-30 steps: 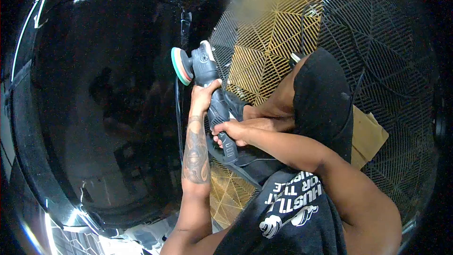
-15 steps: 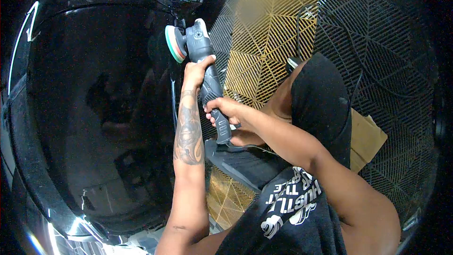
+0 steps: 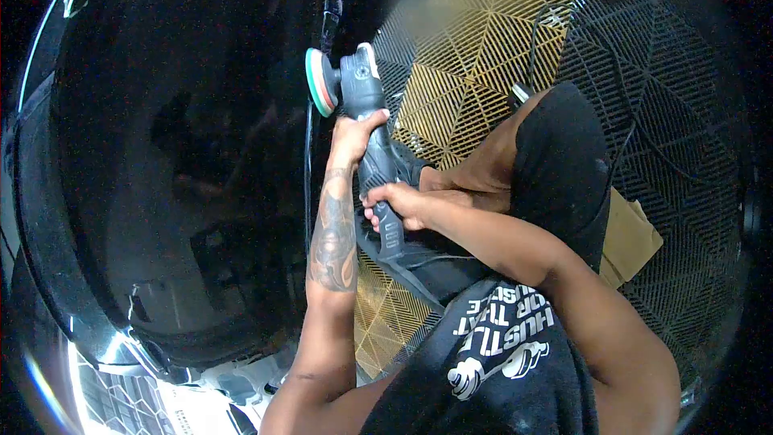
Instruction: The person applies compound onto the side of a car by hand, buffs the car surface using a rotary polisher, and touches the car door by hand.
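A grey and black car polisher (image 3: 377, 141) runs lengthwise between my two hands. Its round foam pad (image 3: 320, 82), with green, white and orange layers, faces the glossy black car panel (image 3: 185, 145); whether pad and paint touch, I cannot tell. My left hand (image 3: 354, 137) grips the polisher just behind its head, thumb along the top. Farther back, my right hand (image 3: 400, 203) is wrapped round the rear handle.
Below the panel's lower edge lies a grated floor of yellow (image 3: 451, 97) and black tiles (image 3: 668, 105). A dark cable (image 3: 624, 89) crosses the black tiles. A flat piece of cardboard (image 3: 632, 238) lies beside my bent leg (image 3: 564, 169). Bright lights shine at lower left.
The view has shifted, with the car and floor sitting differently in it. The polisher and both hands have moved away from the flap near the wheel. Both grips stay the same.
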Demonstrator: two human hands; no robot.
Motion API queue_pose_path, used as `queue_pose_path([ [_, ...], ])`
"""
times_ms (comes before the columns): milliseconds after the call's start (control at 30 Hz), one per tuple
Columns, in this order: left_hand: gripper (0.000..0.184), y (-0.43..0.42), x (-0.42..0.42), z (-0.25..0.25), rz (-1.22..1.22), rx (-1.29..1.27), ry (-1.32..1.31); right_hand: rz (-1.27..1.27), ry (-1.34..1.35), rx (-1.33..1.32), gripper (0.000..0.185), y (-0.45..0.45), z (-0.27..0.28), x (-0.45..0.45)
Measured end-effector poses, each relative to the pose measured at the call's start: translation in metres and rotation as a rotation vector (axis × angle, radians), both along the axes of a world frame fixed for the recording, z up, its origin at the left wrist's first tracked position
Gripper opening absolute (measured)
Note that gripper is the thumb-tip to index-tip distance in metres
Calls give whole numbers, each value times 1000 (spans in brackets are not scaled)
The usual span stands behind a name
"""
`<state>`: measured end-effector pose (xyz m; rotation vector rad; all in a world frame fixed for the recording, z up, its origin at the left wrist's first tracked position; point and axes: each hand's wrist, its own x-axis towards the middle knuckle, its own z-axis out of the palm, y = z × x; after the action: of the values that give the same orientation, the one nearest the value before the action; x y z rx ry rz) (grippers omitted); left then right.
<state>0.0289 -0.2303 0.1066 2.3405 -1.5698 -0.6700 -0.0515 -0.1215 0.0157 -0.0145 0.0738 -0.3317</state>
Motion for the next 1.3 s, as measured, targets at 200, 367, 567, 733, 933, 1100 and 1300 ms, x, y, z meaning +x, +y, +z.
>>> queue_pose_path([
  [200,33,61,13,0,39,10,133,67,-75,-15,9,52,2,5],
  [367,30,80,13,-1,87,7,176,59,-24,-38,10,69,4,1],
  [567,34,48,10,2,60,44,118,61,-38,-17,9,39,2,5],
  [733,41,4,1,4,33,49,72,-16,18,-54,13,1,0,4],
  [933,40,30,14,0,29,48,83,88,-36,16,12,27,-5,16],
  [1100,35,87,37,-6,154,105,120,141,-54,23,10,78,0,15],
  [1300,33,114,24,5,163,84,140,152,13,15,11,100,5,10],
])
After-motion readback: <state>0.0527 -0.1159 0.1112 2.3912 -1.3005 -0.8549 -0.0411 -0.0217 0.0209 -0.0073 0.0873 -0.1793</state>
